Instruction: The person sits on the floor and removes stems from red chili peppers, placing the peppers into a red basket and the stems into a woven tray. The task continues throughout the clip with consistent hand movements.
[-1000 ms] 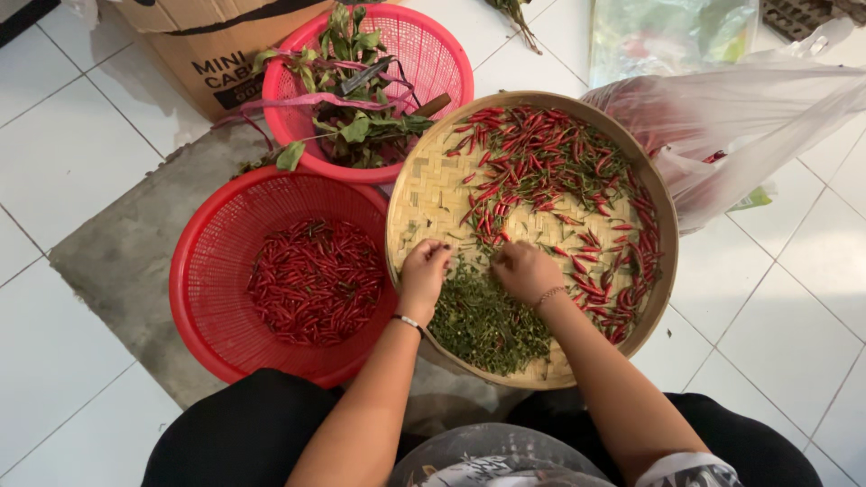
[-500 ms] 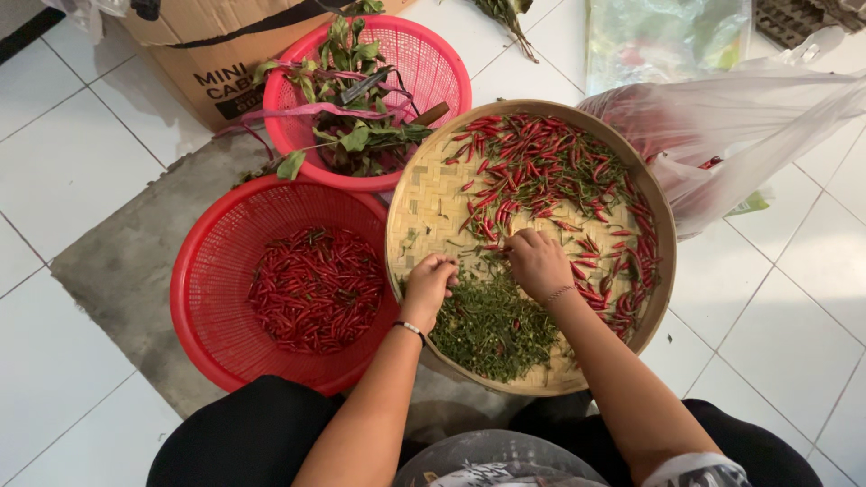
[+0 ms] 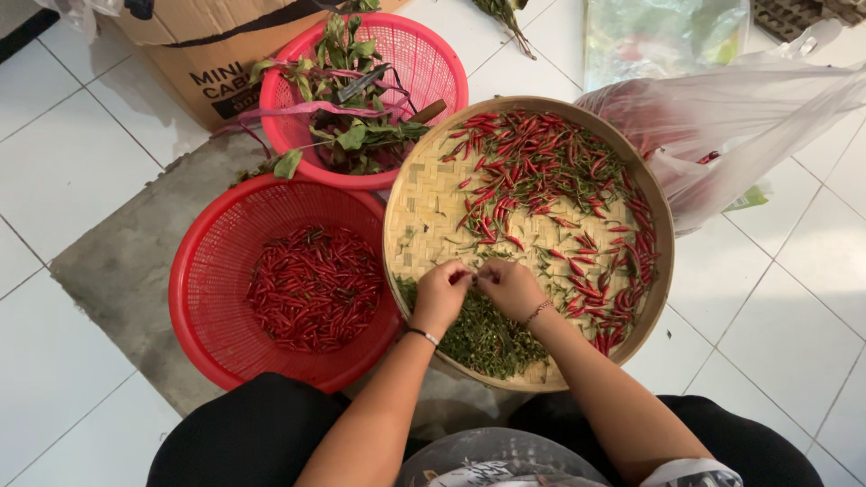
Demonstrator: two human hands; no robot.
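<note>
Both pinched shut: left hand (image 3: 440,294) & right hand (image 3: 511,287) grip chili (image 3: 474,277), long axis left-right between fingertips.

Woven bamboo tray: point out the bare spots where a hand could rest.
On the round woven bamboo tray, bare weave lies along the left side, between the rim and the red chillies. The top and right are crowded with chillies; the near edge holds green stems, under the left hand and right hand.
</note>
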